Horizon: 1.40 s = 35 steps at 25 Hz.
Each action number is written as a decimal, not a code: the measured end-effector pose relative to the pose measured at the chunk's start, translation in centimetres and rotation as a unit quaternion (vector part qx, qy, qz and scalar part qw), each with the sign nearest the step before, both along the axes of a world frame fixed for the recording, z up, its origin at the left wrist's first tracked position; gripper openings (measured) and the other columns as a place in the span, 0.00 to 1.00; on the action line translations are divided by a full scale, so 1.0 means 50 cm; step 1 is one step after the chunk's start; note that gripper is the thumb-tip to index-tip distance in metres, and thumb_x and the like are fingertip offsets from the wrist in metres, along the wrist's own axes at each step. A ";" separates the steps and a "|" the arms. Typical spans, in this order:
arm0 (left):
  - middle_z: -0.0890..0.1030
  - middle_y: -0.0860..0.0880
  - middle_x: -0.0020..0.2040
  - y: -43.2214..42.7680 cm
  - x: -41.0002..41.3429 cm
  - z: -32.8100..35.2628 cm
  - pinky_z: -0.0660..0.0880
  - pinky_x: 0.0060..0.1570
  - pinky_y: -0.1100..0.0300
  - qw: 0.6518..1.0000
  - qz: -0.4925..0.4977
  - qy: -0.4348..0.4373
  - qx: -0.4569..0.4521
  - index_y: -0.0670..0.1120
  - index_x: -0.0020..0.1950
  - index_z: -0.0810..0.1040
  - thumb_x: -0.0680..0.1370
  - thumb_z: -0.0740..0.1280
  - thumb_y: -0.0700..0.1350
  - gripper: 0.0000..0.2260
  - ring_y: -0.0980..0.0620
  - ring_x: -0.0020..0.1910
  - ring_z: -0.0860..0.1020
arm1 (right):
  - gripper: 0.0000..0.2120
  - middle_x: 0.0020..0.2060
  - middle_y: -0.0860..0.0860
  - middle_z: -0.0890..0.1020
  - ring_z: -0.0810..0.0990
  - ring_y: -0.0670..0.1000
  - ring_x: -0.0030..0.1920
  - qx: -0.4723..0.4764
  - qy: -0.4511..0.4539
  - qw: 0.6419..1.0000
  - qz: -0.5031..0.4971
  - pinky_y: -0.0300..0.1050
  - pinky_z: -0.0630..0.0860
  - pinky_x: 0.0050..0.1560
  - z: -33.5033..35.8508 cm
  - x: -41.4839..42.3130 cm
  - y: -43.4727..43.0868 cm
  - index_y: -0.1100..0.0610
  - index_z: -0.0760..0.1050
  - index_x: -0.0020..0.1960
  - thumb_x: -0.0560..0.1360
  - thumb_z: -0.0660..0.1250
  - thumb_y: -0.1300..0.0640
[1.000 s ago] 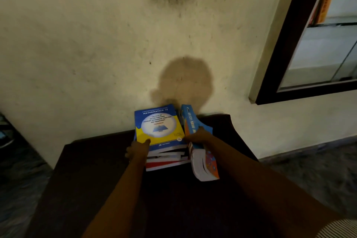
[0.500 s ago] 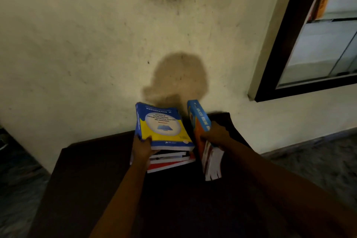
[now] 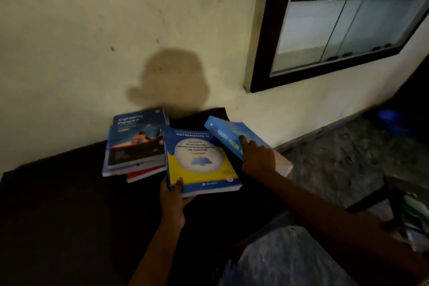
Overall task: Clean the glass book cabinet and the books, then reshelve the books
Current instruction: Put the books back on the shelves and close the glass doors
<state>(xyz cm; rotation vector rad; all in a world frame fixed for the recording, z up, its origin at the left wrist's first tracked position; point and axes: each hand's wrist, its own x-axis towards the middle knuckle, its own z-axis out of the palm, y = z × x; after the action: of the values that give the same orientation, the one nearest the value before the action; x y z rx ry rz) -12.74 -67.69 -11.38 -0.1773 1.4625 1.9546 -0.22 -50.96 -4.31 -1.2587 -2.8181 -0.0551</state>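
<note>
Step, as judged: collecting books for reshelving | my left hand (image 3: 173, 195) grips Mathematics II book (image 3: 199, 160) by its near corner | my right hand (image 3: 257, 158) grips light-blue book (image 3: 232, 136), tilted | stack (image 3: 137, 146) at table's (image 3: 58, 204) back edge | next: carry both to glass cabinet (image 3: 348, 18), grips kept firm.

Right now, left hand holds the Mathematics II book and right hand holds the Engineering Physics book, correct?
No: in the head view the right hand holds a light blue book; the Engineering Physics book lies atop the stack. The left hand does hold the Mathematics II book.
</note>
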 end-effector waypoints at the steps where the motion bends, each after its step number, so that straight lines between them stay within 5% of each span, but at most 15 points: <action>1: 0.72 0.39 0.64 -0.005 0.026 -0.018 0.79 0.39 0.48 1.000 0.008 -0.005 -0.016 0.43 0.72 0.63 0.79 0.61 0.37 0.21 0.36 0.58 0.74 | 0.30 0.62 0.57 0.72 0.75 0.59 0.57 -0.004 -0.019 1.000 0.015 0.50 0.71 0.53 -0.031 0.010 -0.013 0.53 0.50 0.75 0.77 0.58 0.55; 5: 0.72 0.42 0.61 -0.018 0.076 -0.051 0.76 0.50 0.42 0.997 0.018 0.049 -0.057 0.43 0.71 0.63 0.79 0.62 0.37 0.21 0.41 0.58 0.73 | 0.31 0.72 0.63 0.58 0.67 0.64 0.66 -0.103 -0.075 0.991 0.050 0.56 0.66 0.63 -0.142 0.036 -0.067 0.55 0.44 0.76 0.79 0.57 0.55; 7: 0.73 0.40 0.64 -0.023 0.066 -0.061 0.72 0.58 0.40 0.981 -0.011 0.125 -0.146 0.41 0.70 0.65 0.78 0.64 0.40 0.21 0.40 0.60 0.73 | 0.34 0.73 0.63 0.55 0.65 0.65 0.68 -0.144 -0.065 0.985 0.069 0.57 0.65 0.65 -0.160 0.041 -0.056 0.55 0.45 0.76 0.78 0.60 0.50; 10: 0.75 0.34 0.61 -0.030 0.096 -0.077 0.71 0.59 0.42 0.910 -0.044 0.224 -0.347 0.35 0.64 0.71 0.74 0.69 0.47 0.23 0.35 0.61 0.73 | 0.28 0.66 0.61 0.69 0.71 0.59 0.64 -0.232 0.022 0.962 0.143 0.49 0.67 0.61 -0.133 0.074 -0.012 0.60 0.62 0.70 0.74 0.61 0.48; 12: 0.75 0.35 0.59 -0.015 0.176 -0.046 0.70 0.59 0.48 0.865 -0.005 0.307 -0.396 0.35 0.62 0.74 0.75 0.69 0.43 0.19 0.37 0.59 0.74 | 0.21 0.59 0.59 0.76 0.76 0.58 0.59 -0.326 0.149 0.923 0.143 0.48 0.70 0.57 -0.096 0.121 0.021 0.61 0.70 0.64 0.75 0.62 0.51; 16: 0.78 0.41 0.57 0.111 0.314 0.048 0.69 0.52 0.57 0.910 -0.014 0.337 -0.241 0.40 0.57 0.77 0.78 0.66 0.40 0.09 0.47 0.55 0.76 | 0.11 0.49 0.55 0.82 0.81 0.57 0.50 -0.404 0.362 0.838 0.064 0.50 0.75 0.56 -0.019 0.252 0.149 0.57 0.77 0.57 0.75 0.67 0.57; 21: 0.78 0.45 0.57 0.452 0.366 0.215 0.69 0.56 0.68 0.883 -0.079 0.444 -0.131 0.39 0.60 0.77 0.79 0.64 0.40 0.11 0.52 0.57 0.74 | 0.06 0.44 0.50 0.80 0.79 0.51 0.43 -0.398 0.500 0.768 0.051 0.49 0.78 0.48 0.148 0.394 0.429 0.55 0.77 0.53 0.77 0.65 0.57; 24: 0.78 0.48 0.58 0.673 0.369 0.331 0.71 0.58 0.59 0.871 -0.110 0.474 -0.067 0.46 0.61 0.77 0.79 0.63 0.45 0.11 0.53 0.57 0.75 | 0.06 0.41 0.50 0.79 0.78 0.49 0.43 -0.382 0.565 0.729 0.053 0.41 0.76 0.43 0.265 0.424 0.607 0.56 0.77 0.53 0.77 0.64 0.58; 26: 0.78 0.49 0.56 0.819 0.371 0.417 0.72 0.52 0.62 0.865 -0.127 0.484 -0.016 0.48 0.61 0.77 0.79 0.63 0.45 0.11 0.55 0.53 0.75 | 0.06 0.42 0.50 0.79 0.78 0.48 0.42 -0.360 0.590 0.720 0.058 0.39 0.77 0.42 0.342 0.431 0.735 0.56 0.77 0.53 0.77 0.65 0.58; 31: 0.78 0.46 0.58 1.145 0.314 0.623 0.70 0.47 0.74 0.793 -0.090 0.601 0.027 0.43 0.61 0.76 0.79 0.64 0.42 0.12 0.53 0.53 0.75 | 0.05 0.43 0.52 0.79 0.77 0.47 0.39 -0.301 0.628 0.712 0.089 0.39 0.76 0.42 0.552 0.394 1.030 0.56 0.77 0.51 0.76 0.65 0.59; 33: 0.78 0.41 0.59 1.245 0.272 0.705 0.72 0.56 0.63 0.742 -0.046 0.668 0.018 0.39 0.62 0.75 0.78 0.65 0.41 0.13 0.47 0.56 0.76 | 0.06 0.43 0.52 0.79 0.77 0.47 0.40 -0.301 0.633 0.705 0.106 0.39 0.76 0.42 0.631 0.372 1.118 0.57 0.77 0.52 0.76 0.64 0.59; 35: 0.76 0.38 0.61 1.333 0.222 0.800 0.68 0.63 0.55 0.654 0.020 0.755 -0.035 0.37 0.63 0.73 0.78 0.65 0.42 0.16 0.42 0.61 0.74 | 0.05 0.40 0.51 0.78 0.77 0.47 0.39 -0.322 0.636 0.690 0.128 0.38 0.76 0.42 0.706 0.346 1.198 0.57 0.76 0.51 0.76 0.64 0.58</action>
<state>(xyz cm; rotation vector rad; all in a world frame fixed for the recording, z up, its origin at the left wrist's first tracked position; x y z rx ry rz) -1.62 -1.02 28.63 1.8349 2.3864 1.9465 17.09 8.94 31.01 -0.4525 -1.6422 1.3332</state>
